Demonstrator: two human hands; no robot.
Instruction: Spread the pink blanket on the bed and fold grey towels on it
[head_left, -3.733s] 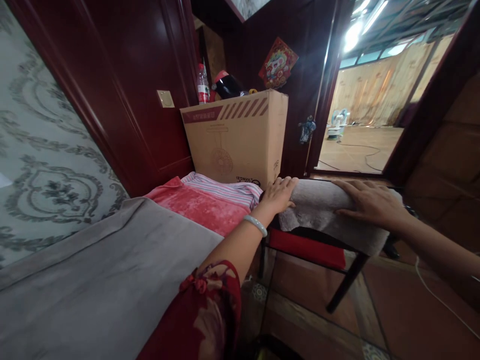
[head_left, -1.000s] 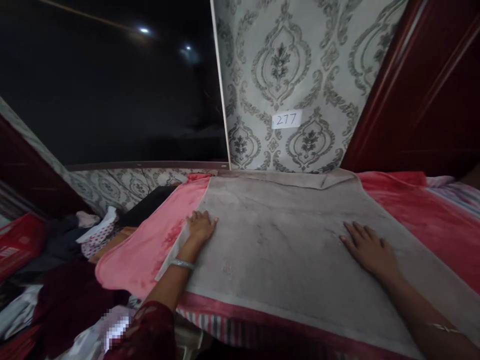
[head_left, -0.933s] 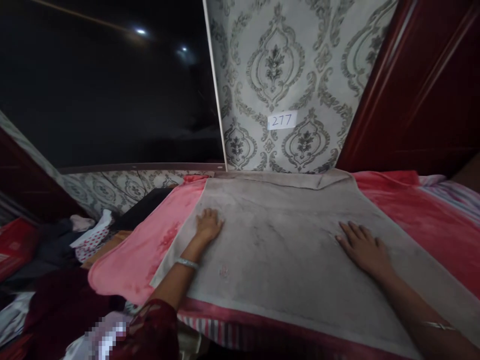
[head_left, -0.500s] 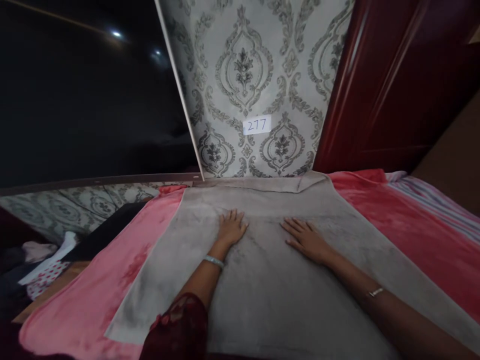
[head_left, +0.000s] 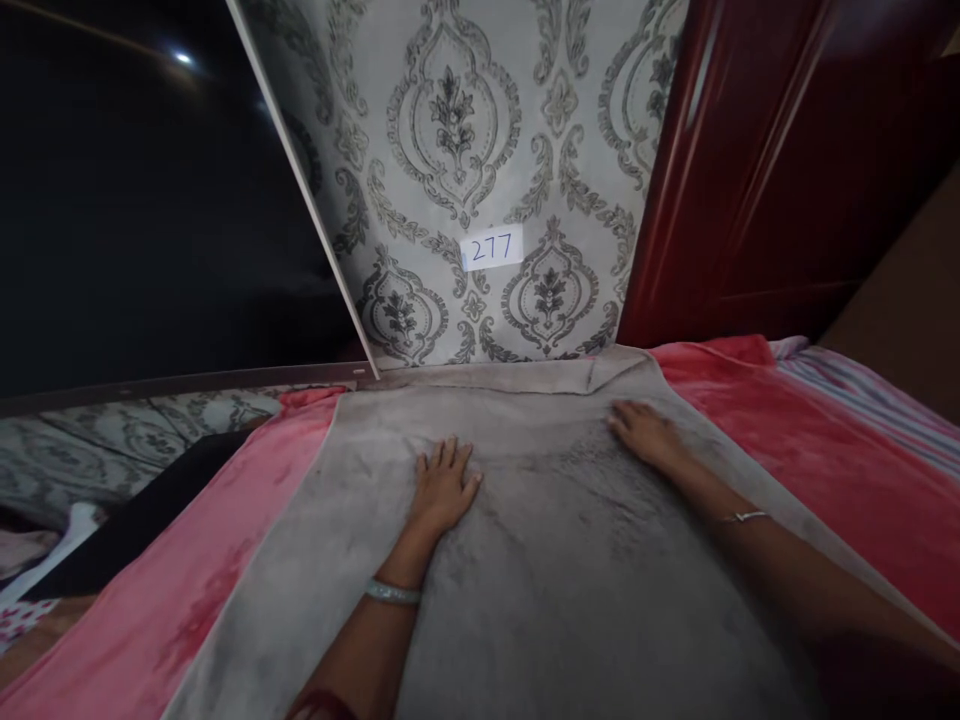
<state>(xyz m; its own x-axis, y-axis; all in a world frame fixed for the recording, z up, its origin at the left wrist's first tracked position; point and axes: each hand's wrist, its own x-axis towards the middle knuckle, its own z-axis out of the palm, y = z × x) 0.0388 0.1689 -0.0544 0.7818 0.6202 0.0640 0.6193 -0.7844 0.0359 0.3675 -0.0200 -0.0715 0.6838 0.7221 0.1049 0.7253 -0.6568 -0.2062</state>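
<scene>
A grey plush cloth [head_left: 517, 580] lies spread before me, its far edge turned over in a narrow fold [head_left: 525, 377] by the wall. My left hand [head_left: 442, 487] rests flat on the cloth left of the middle, palm down with fingers spread. Farther right and closer to the fold is my right hand [head_left: 646, 437], also palm down on the cloth, its fingers stretched out and slightly blurred. Darker brushed marks show in the pile between the hands. Neither hand holds anything.
Beneath the cloth, a pink-red blanket [head_left: 810, 430] shows on both sides. A striped fabric [head_left: 877, 395] lies at the far right. A large dark screen [head_left: 165, 220] stands at the left, a dark red wooden panel [head_left: 765, 180] at the right. The patterned wall bears a "277" label [head_left: 491, 247].
My right hand has slid across the cloth to the right and away from me, toward the fold. My left hand stays flat in about the same place. The view has shifted slightly.
</scene>
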